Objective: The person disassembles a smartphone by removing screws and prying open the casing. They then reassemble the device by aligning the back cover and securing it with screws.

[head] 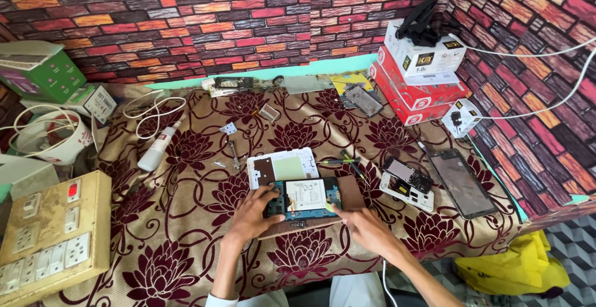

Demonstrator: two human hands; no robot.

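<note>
While a floral maroon and tan cloth (186,263) is covering the whole worktop, a brick-patterned wall (186,21) is rising behind it. At the near left corner a beige switchboard with sockets (53,229) is lying on the cloth. At the far right, stacked red and white boxes (416,74) are standing against the wall. On the floor at the lower right a yellow bag (518,266) is lying crumpled. Right of centre a dark tablet screen panel (462,183) is lying flat, and just beside it on the left a small opened phone (406,183) is showing its boards.

At the near centre an opened tablet with a blue circuit board and a white battery (307,196) is lying on the cloth. Touching its far edge, a white frame panel (282,167) is lying flat. The left hand (251,214) is pressing its spread fingers down on the tablet's left end, not closing around it. The right hand (366,229) is reaching to the tablet's lower right corner, its fingers pinching there; whether they are gripping anything I cannot tell. Farther left a white glue bottle (158,147) is lying on its side.
</note>
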